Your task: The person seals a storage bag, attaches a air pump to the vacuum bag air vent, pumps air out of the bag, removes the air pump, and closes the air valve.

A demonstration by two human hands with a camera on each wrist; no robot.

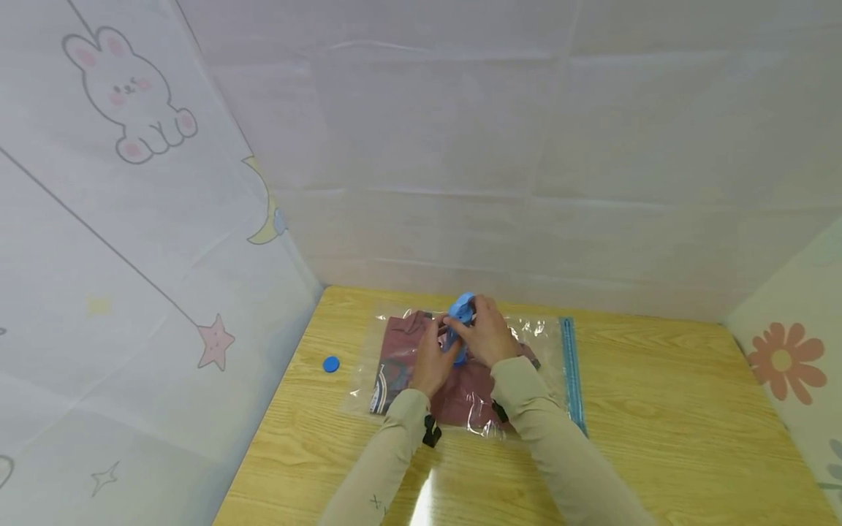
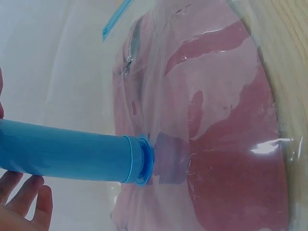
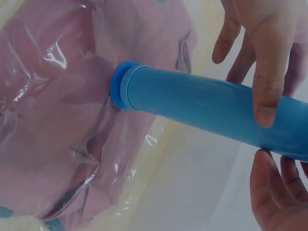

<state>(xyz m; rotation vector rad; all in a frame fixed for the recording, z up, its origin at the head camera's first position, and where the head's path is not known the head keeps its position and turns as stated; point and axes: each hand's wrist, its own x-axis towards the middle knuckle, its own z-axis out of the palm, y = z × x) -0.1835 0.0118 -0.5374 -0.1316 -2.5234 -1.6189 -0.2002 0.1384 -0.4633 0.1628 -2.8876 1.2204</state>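
Observation:
A blue cylindrical hand pump (image 1: 452,337) stands tilted over a clear storage bag (image 1: 552,365) lying on the table. Low on the pump's barrel, the left hand (image 1: 433,363) holds it between thumb and fingers. Higher up, the right hand (image 1: 490,337) grips it near the top end. In the left wrist view the barrel (image 2: 67,149) meets a round blue valve (image 2: 147,161) on the bag. Folded dark-pink clothing (image 3: 48,144) lies inside, under the wrinkled film. The right wrist view shows the same pump end (image 3: 134,88) at the valve.
A small round blue cap (image 1: 331,364) lies on the wooden table (image 1: 671,409), left of the bag. The bag's blue zip edge (image 1: 572,372) runs along its right side. Pale wall sheets (image 1: 434,146) stand behind and at both sides.

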